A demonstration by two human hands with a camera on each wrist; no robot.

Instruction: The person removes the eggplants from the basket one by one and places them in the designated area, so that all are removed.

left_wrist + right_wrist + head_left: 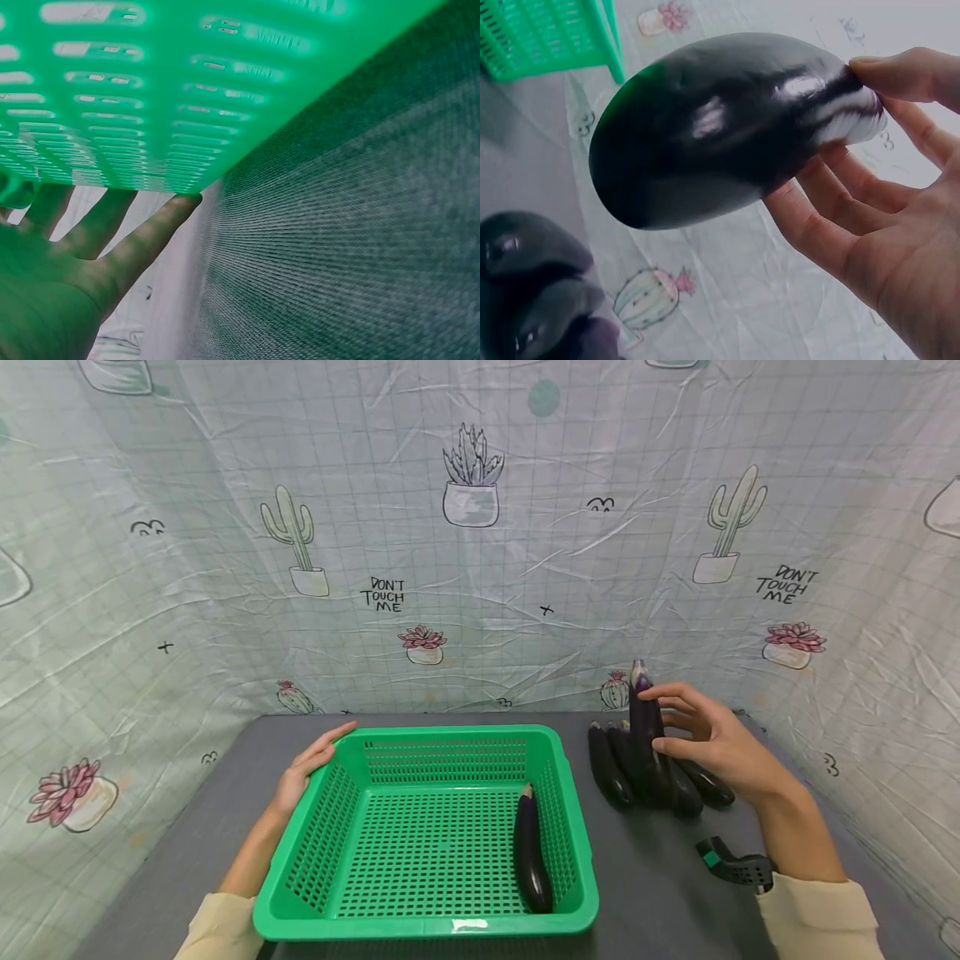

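Note:
My right hand (705, 739) pinches a dark purple eggplant (647, 727) between thumb and fingers. The eggplant stands nearly upright, stem end up, over a pile of eggplants (606, 768). In the right wrist view, the held eggplant's (712, 135) rounded end points away from the hand, and its stem end lies by the fingertips. A green plastic basket (427, 929) sits in front of me with one eggplant (531, 852) lying along its right side. My left hand (303, 768) rests against the basket's left side, its fingers stretched along the wall in the left wrist view.
The basket and pile stand on a dark grey table (630, 893). A pale curtain (480, 568) printed with potted plants hangs behind and on both sides. A black strap (738, 867) sits near my right wrist.

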